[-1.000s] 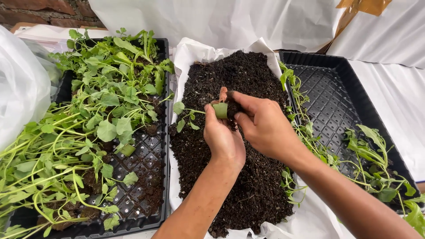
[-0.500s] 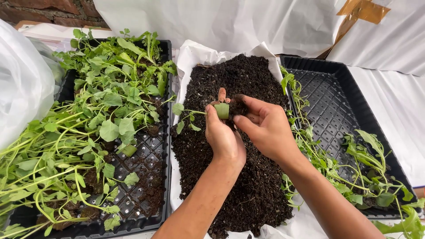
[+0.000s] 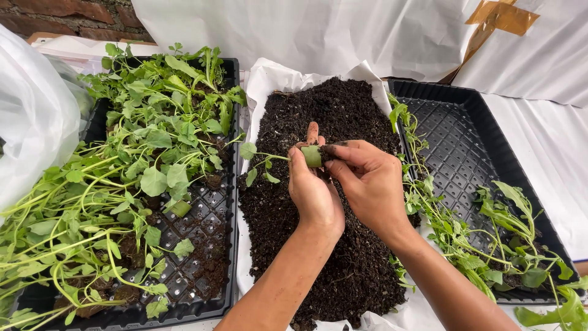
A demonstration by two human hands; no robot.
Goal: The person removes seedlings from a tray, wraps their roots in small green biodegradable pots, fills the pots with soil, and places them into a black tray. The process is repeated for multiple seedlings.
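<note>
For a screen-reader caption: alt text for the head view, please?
Two hands, left hand and right hand, hold a small green pot with a seedling over a soil pile, between a seedling-filled tray and a sparser tray.

A rough red-brown brick wall [image 3: 73, 15] runs along the top left corner, its mortar lines dark and uneven. In front of it hangs a wide white plastic sheet [image 3: 306, 30], creased, covering most of the back. At the upper right a strip of brown packing tape [image 3: 499, 15] crosses over the white sheeting. More white sheeting [image 3: 551, 147] covers the work surface on the right. A translucent white plastic bag [image 3: 30, 129] bulges in at the left edge. Soft, even daylight, no hard shadows
</note>
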